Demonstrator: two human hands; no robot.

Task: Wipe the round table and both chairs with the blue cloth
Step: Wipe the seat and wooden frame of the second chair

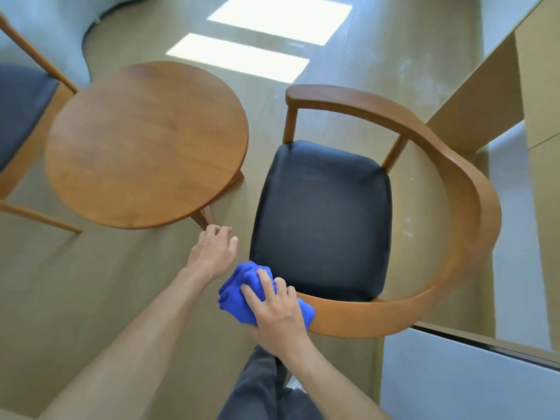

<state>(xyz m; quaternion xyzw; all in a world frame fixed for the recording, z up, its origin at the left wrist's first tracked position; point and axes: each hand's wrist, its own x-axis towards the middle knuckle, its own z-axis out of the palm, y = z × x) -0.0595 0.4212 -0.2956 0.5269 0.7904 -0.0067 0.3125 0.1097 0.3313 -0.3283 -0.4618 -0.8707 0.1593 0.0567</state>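
The round wooden table (145, 144) stands left of centre. To its right is a wooden chair (454, 183) with a curved armrest rail and a black seat (324, 219). My right hand (277, 310) grips the bunched blue cloth (233, 292) and presses it onto the near end of the chair's curved rail. My left hand (213, 253) hangs in the air between the table and the chair with loosely bent fingers, holding nothing. A second chair (21, 116) with a dark seat shows partly at the left edge.
A light wooden desk or shelf unit (497, 86) stands at the right, close behind the chair. A white surface (454, 383) lies at the bottom right. Sunlit patches fall on the floor (263, 25) beyond the table. My trouser leg (263, 389) is at the bottom.
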